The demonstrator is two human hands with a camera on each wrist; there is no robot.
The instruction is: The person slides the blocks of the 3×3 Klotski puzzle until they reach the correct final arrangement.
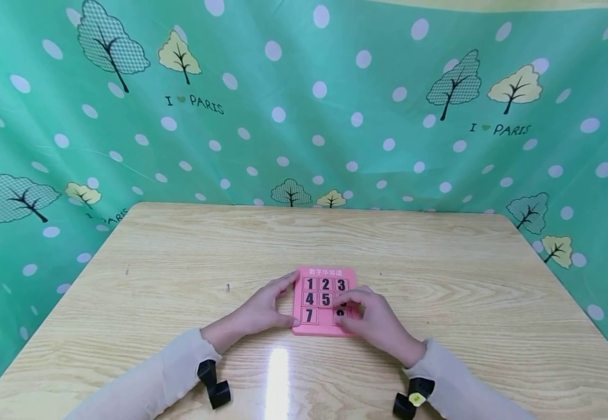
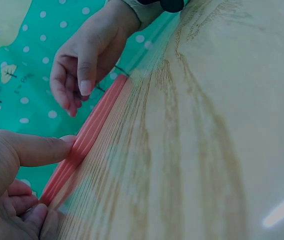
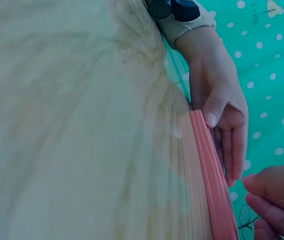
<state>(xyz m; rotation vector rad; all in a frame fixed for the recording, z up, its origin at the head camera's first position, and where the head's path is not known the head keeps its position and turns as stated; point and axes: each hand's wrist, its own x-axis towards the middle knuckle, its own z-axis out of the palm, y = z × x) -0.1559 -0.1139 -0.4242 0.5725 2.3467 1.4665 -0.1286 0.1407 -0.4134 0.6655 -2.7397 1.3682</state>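
A pink sliding number puzzle (image 1: 326,272) lies flat on the table. Its upper row reads 1, 2, 3; below come 4, 5 and a partly covered tile, then tile 7 (image 1: 309,315), a gap and a tile like an 8 (image 1: 340,313) at bottom right. My left hand (image 1: 258,310) holds the puzzle's left side, thumb at the lower corner and fingers near the upper one. Over the right side is my right hand (image 1: 379,321), fingers loosely bent above the tiles. In the left wrist view, the right hand (image 2: 89,55) appears raised off the puzzle, pinching nothing.
The wooden table (image 1: 204,251) extends on all sides of the puzzle, with a bright light reflection (image 1: 277,379) in front. A green dotted cloth (image 1: 304,116) hangs behind it. Black wrist cameras (image 1: 213,385) sit on both sleeves.
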